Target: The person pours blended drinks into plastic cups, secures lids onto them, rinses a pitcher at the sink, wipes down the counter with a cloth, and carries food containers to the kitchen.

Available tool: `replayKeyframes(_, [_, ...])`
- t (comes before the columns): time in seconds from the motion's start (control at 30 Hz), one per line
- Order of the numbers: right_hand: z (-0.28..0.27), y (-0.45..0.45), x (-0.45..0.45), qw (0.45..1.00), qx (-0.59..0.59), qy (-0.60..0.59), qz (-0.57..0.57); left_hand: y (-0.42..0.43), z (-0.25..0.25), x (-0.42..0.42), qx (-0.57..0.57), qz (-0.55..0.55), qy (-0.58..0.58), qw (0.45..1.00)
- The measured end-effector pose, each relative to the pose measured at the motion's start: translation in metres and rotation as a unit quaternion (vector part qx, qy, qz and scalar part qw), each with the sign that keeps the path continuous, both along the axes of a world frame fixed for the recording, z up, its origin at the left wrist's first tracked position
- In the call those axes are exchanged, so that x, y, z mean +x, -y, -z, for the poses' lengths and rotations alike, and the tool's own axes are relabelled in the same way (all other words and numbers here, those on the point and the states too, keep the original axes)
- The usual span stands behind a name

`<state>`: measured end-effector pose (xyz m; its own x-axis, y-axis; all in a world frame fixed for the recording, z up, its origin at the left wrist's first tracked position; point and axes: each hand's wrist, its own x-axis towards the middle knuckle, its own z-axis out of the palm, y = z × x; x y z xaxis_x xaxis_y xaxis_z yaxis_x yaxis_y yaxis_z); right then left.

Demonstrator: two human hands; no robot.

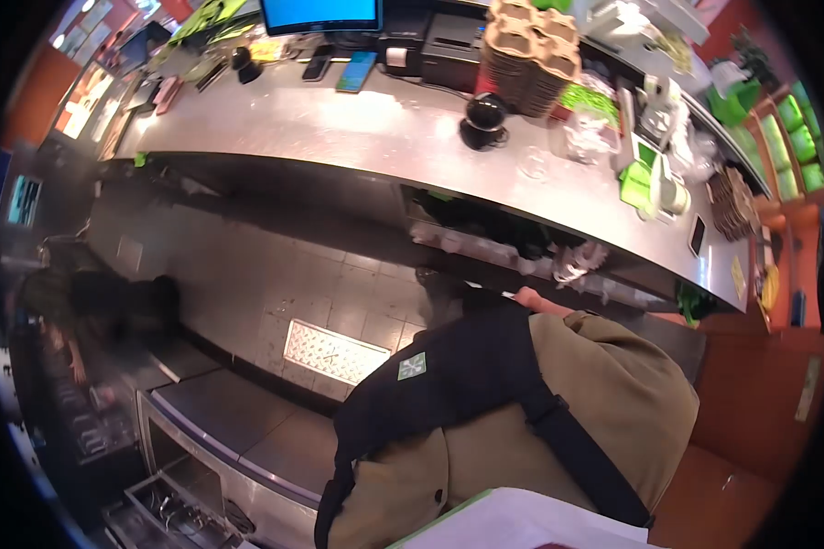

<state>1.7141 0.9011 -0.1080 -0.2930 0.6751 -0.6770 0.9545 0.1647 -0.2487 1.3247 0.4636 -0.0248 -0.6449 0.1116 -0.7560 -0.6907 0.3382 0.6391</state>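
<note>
Below the counter edge, my right hand (526, 297) shows only as a small patch past the brown sleeve (604, 366). Its fingers cannot be made out. A thin white item (492, 290) lies close beside it, and whether the hand touches it is unclear. The black apron (467, 371), with a small square badge, covers my front. My left hand is out of sight. A white sheet (531, 522) with a green edge crosses the bottom of the view.
The metal counter (293, 119) holds a screen (320, 14), cup carriers (526, 64), a black round device (483, 119) and a phone (697, 235). A co-worker (92, 297) bends at the left. A patterned metal plate (334, 352) lies on the floor.
</note>
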Motion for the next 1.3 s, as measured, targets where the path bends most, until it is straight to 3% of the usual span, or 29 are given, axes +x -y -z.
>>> replayKeyframes(0.13, [-0.049, 0.000, 0.017, 0.980, -0.152, -0.055, 0.120, -0.098, -0.022, -0.069, 0.059, 0.158, -0.123, 0.978])
replayKeyframes(0.17, [-0.045, -0.009, 0.023, 0.980, -0.141, -0.128, 0.063, -0.122, -0.032, -0.083, 0.076, 0.187, -0.162, 0.966])
replayKeyframes(0.27, [-0.050, -0.042, 0.006, 0.980, -0.163, -0.115, -0.012, -0.196, -0.089, -0.104, 0.121, 0.232, -0.288, 0.921])
replayKeyframes(0.3, [-0.053, -0.055, -0.007, 0.979, -0.172, -0.106, -0.021, -0.211, -0.141, -0.089, 0.147, 0.176, -0.318, 0.920])
replayKeyframes(0.37, [-0.069, -0.072, -0.048, 0.978, -0.184, -0.091, -0.037, -0.240, -0.111, -0.118, 0.102, 0.232, -0.406, 0.878])
replayKeyframes(0.4, [-0.071, -0.084, -0.068, 0.978, -0.185, -0.082, -0.047, -0.246, -0.110, -0.106, 0.114, 0.158, -0.363, 0.911])
replayKeyframes(0.43, [-0.065, -0.094, -0.092, 0.978, -0.183, -0.079, -0.062, -0.240, -0.101, -0.099, 0.094, 0.134, -0.427, 0.889])
replayKeyframes(0.53, [-0.068, -0.077, -0.156, 0.974, -0.181, -0.068, -0.117, -0.153, -0.110, -0.064, -0.005, 0.038, -0.452, 0.891])
replayKeyframes(0.6, [-0.075, -0.052, -0.184, 0.972, -0.177, -0.073, -0.135, -0.066, -0.044, -0.066, -0.117, 0.001, -0.467, 0.876])
replayKeyframes(0.67, [-0.080, -0.028, -0.207, 0.968, -0.171, -0.089, -0.160, 0.034, -0.053, -0.044, -0.167, -0.144, -0.370, 0.902])
replayKeyframes(0.7, [-0.079, -0.019, -0.216, 0.964, -0.176, -0.103, -0.168, 0.081, -0.080, -0.030, -0.272, -0.124, -0.365, 0.882])
replayKeyframes(0.73, [-0.081, -0.004, -0.223, 0.963, -0.172, -0.107, -0.177, 0.134, -0.071, -0.025, -0.235, -0.222, -0.354, 0.877])
replayKeyframes(0.77, [-0.055, -0.001, -0.230, 0.957, -0.206, -0.147, -0.145, 0.167, -0.113, -0.008, -0.300, -0.264, -0.342, 0.850])
replayKeyframes(0.8, [-0.056, 0.015, -0.240, 0.955, -0.209, -0.148, -0.150, 0.221, -0.093, -0.006, -0.357, -0.306, -0.338, 0.815])
replayKeyframes(0.87, [-0.068, 0.051, -0.258, 0.958, -0.203, -0.129, -0.158, 0.322, -0.076, -0.011, -0.380, -0.353, -0.261, 0.814])
replayKeyframes(0.9, [-0.073, 0.067, -0.268, 0.958, -0.201, -0.120, -0.165, 0.361, -0.075, -0.014, -0.424, -0.368, -0.277, 0.780])
replayKeyframes(1.0, [-0.094, 0.111, -0.292, 0.961, -0.185, -0.094, -0.182, 0.449, -0.077, -0.018, -0.520, -0.357, -0.290, 0.719])
replayKeyframes(1.03, [-0.099, 0.125, -0.297, 0.963, -0.180, -0.085, -0.183, 0.479, -0.080, -0.027, -0.529, -0.331, -0.258, 0.738])
replayKeyframes(1.17, [-0.119, 0.164, -0.313, 0.969, -0.152, -0.054, -0.185, 0.562, -0.070, -0.070, -0.554, -0.249, -0.330, 0.723])
replayKeyframes(1.3, [-0.124, 0.177, -0.312, 0.974, -0.130, -0.013, -0.187, 0.585, -0.063, -0.094, -0.597, -0.206, -0.187, 0.752])
